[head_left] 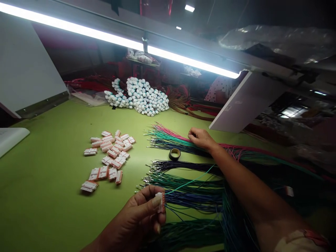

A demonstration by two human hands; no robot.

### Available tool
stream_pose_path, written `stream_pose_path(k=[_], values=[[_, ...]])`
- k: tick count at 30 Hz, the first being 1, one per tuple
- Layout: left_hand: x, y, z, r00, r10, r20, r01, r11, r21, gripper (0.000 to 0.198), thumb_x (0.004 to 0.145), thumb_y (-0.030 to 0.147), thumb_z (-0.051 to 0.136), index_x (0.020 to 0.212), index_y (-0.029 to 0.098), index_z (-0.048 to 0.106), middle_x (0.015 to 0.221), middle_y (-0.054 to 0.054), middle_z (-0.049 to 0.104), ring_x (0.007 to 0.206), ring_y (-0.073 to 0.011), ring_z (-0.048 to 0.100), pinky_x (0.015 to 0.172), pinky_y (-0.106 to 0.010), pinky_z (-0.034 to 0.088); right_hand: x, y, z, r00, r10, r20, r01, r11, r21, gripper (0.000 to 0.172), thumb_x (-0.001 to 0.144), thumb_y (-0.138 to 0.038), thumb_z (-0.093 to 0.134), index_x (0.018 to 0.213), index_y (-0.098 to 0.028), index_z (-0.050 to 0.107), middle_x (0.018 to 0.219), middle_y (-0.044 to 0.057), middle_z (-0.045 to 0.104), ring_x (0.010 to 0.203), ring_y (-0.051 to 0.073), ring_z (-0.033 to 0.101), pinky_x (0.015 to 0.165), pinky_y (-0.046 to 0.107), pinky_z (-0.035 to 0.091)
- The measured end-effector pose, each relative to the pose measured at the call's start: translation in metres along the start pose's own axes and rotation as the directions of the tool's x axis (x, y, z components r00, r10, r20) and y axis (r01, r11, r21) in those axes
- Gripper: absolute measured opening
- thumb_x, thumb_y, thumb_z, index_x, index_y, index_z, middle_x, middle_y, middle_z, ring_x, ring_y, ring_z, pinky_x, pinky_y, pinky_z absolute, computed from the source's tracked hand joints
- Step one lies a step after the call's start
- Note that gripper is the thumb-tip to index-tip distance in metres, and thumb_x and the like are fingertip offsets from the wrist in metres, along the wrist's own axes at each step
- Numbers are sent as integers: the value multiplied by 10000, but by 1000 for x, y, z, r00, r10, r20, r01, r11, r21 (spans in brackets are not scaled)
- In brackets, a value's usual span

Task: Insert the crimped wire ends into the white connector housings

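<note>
and here we go, the left hand is low in the view, thumb and fingers closed firmly on a small white connector with an orange-red edge, pinching it from both sides. a thin teal wire runs off to the right from just beside that connector, though whether it is seated inside, i cannot tell. over to the right hand, its fingers are curled and resting on a fanned bundle of pink, teal and navy wires, and whether they are actually gripping, i cannot tell. below it lies a second spread of navy, green and blue wires, bright metal tips pointing left, right beside the left hand. between the two bundles, a roll of black tape sits on the green work mat. to the left, a loose scatter of white-and-orange connectors lies on the mat, and farther back there's a big heap of white connectors, with red and brown wires beside it. overhead, a bright fluorescent tube stretches across the view, a white panel angles down on the left, and at the far side a person in a polka-dot top is partly hidden.
</note>
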State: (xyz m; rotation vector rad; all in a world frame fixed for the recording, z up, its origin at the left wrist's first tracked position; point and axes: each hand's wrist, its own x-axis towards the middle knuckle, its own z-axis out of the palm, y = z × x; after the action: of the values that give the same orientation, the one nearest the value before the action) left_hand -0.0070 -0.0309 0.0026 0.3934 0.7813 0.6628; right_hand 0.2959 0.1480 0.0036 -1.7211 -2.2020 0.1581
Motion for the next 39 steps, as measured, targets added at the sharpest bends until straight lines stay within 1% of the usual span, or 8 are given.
stream_pose_path(k=[5,10,12,16,23,32,35,39], values=[[1,-1,-2,1000,9,12,-9,1000,1,234,793,286,752,951,167,628,668,1,600,565,-97,556,490,-180,404,-4,-9,0,999,-42,-15,44,982,183,222,824,-346,555,779,-156,661,649,-12,605,596,121,494,567,227,371],[1,-1,-2,1000,13,6,-13,1000,6,249,779,281,766,950,163,630,670,2,598,566,-94,556,484,-172,404,0,-14,0,972,93,-217,-33,964,265,306,886,-359,401,757,-157,592,621,-8,529,590,131,440,566,248,342],[1,-1,-1,1000,13,-2,-13,1000,3,257,770,285,775,947,164,632,665,3,598,571,-97,561,487,-173,404,2,-15,-1,965,111,-239,-38,956,292,298,882,-362,402,758,-161,584,613,-11,518,581,131,431,560,251,337],[0,0,1,1000,7,-10,-7,1000,9,258,774,309,769,942,171,631,648,-7,615,543,-97,553,465,-170,376,1,-20,-9,987,39,-155,18,935,353,203,787,-351,554,690,-174,578,570,-30,517,552,123,454,540,239,349],[1,0,0,1000,16,-8,-16,1000,3,269,747,299,793,929,171,641,651,0,608,550,-98,560,472,-170,392,-6,-53,-21,988,-57,-143,115,892,436,229,858,-352,541,734,-165,585,576,-33,489,530,105,433,524,232,353],[3,-1,-3,999,16,30,-15,1000,-12,239,775,252,770,956,155,648,697,-7,600,594,-102,580,516,-184,451,-85,-140,-30,941,-333,-55,301,753,585,105,912,-215,562,864,-174,646,808,24,635,729,126,557,675,264,453],[2,-2,-3,998,21,60,-20,1000,-15,193,807,231,737,960,148,654,714,-7,591,605,-98,575,513,-179,449,-107,-146,-33,959,-285,4,219,747,628,101,893,-185,577,824,-178,650,738,7,605,672,119,519,621,263,432],[2,-2,-3,996,16,83,-14,1000,-19,178,820,210,721,972,141,657,708,-10,593,591,-91,568,505,-171,448,-125,-145,-31,969,-172,176,5,728,685,107,857,-151,570,776,-163,639,614,-36,491,535,81,387,469,219,327]])
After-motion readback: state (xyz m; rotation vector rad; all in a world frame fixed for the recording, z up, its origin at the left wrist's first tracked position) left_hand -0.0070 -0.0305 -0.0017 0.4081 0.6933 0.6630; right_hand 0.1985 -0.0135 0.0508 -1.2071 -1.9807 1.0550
